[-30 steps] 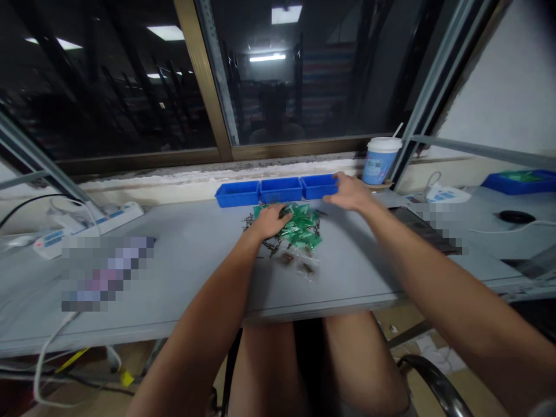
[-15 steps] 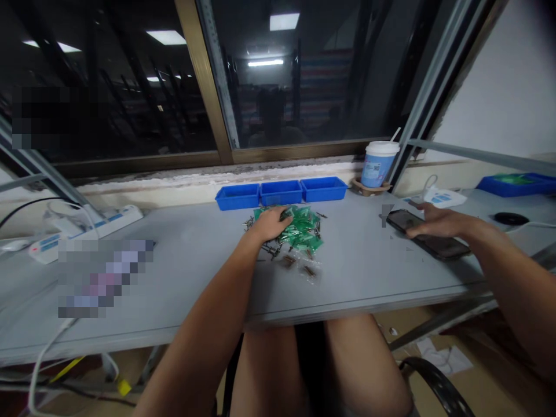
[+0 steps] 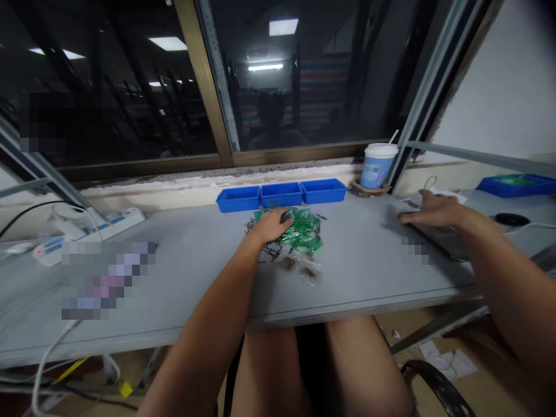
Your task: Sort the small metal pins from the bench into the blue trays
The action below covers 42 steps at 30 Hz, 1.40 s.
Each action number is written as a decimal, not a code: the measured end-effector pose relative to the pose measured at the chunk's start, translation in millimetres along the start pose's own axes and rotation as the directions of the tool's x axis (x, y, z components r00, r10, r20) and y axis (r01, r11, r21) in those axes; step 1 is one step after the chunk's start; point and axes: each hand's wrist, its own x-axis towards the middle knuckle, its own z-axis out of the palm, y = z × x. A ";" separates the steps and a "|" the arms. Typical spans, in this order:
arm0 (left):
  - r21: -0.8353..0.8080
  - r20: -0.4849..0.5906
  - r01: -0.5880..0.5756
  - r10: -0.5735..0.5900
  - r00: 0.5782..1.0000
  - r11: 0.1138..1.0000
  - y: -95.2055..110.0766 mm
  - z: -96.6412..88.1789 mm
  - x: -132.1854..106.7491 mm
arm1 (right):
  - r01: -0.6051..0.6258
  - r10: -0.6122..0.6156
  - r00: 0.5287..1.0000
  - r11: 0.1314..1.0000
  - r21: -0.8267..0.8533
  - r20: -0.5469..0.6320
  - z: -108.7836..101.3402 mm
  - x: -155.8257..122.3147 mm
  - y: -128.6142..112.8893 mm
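Observation:
My left hand (image 3: 271, 226) lies on the near-left part of a pile of green plastic packets (image 3: 302, 226), its thumb apart from the fingers. Dark screw-like pieces (image 3: 271, 251) are scattered beside and under it. Closer to me are small clear bags (image 3: 308, 271) with brownish metal pieces inside. Over at the right, my right hand (image 3: 434, 209) hovers above a dark phone (image 3: 443, 242) with its fingers spread, holding nothing. The hand and forearm cover part of the phone.
Three blue trays (image 3: 281, 194) stand in a row behind the pile. A lidded cup with a straw (image 3: 379, 165) sits in a cardboard holder. Power strips (image 3: 89, 234) lie at the left. A black round pad (image 3: 512, 219) and another blue tray (image 3: 516, 185) are at the right.
My right hand has lifted off the phone, its fingers now raised. The phone seems to lie slightly further right. My left hand stays on the packet pile.

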 end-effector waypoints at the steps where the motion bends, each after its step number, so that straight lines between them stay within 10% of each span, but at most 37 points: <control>1: -0.003 -0.003 -0.003 0.003 1.000 1.000 0.0 0.2 0.3 | 0.091 -0.092 0.994 0.996 0.019 0.056 -4.0 4.3 -19.2; 6: -0.001 -0.078 0.081 -0.080 0.994 0.997 -0.8 2.2 3.0 | 0.552 -0.596 0.801 0.768 0.324 0.047 0.8 -3.7 -150.5; 11: 0.056 -0.034 0.135 -0.133 0.990 0.989 -3.4 6.7 5.0 | 0.555 -0.683 0.726 0.648 0.522 0.077 34.9 -22.4 -228.8; 15: 0.080 -0.011 0.114 -0.113 0.994 0.990 -2.3 7.0 5.2 | 0.526 -0.684 0.728 0.604 0.598 0.050 51.2 -27.4 -233.3; 20: 0.058 -0.027 0.107 -0.105 0.994 0.993 1.0 5.0 5.1 | 0.413 -0.546 0.838 0.609 0.677 -0.020 50.7 -32.1 -229.9; 29: 0.021 -0.017 0.113 -0.113 0.993 0.993 2.6 3.8 3.2 | 0.178 -0.406 0.900 0.672 0.719 0.157 51.8 -27.7 -236.1; 42: -0.214 -0.214 0.101 -0.148 0.966 0.972 -2.4 9.2 9.3 | 0.408 -0.422 0.883 0.478 0.778 -0.204 42.8 -35.2 -235.6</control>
